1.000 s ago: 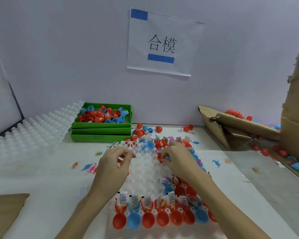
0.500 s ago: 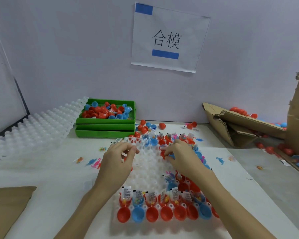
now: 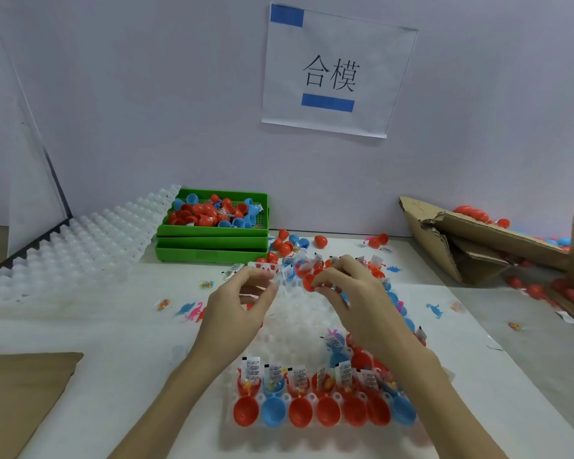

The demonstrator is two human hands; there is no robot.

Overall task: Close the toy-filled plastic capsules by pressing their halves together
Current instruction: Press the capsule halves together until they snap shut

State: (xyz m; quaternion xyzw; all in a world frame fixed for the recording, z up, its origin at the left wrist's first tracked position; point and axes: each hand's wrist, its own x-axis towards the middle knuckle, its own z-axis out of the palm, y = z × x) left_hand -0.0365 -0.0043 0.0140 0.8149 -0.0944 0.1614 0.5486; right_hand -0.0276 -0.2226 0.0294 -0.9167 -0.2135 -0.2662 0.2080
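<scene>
A white moulded tray (image 3: 299, 313) lies in front of me. Its near row holds open red and blue capsule halves (image 3: 325, 414), and behind them sit filled halves with paper labels (image 3: 299, 379). More filled capsules line the tray's far and right edges (image 3: 375, 270). My right hand (image 3: 355, 296) pinches a red capsule (image 3: 309, 281) over the tray's far part. My left hand (image 3: 242, 306) hovers just left of it with curled fingers, thumb and index near the tray's far edge. Whether it holds anything is hidden.
Stacked green trays (image 3: 212, 250) with loose capsule halves stand at the back. A pile of white moulded trays (image 3: 80, 246) lies at the left, and a torn cardboard box (image 3: 478, 233) with capsules at the right. Small toy dinosaurs (image 3: 193, 309) are scattered about. Brown cardboard (image 3: 20, 392) lies near left.
My right hand has drawn a red capsule up into its fingertips. Both hands stay over the tray's far part, with the left hand's fingers spread a little wider.
</scene>
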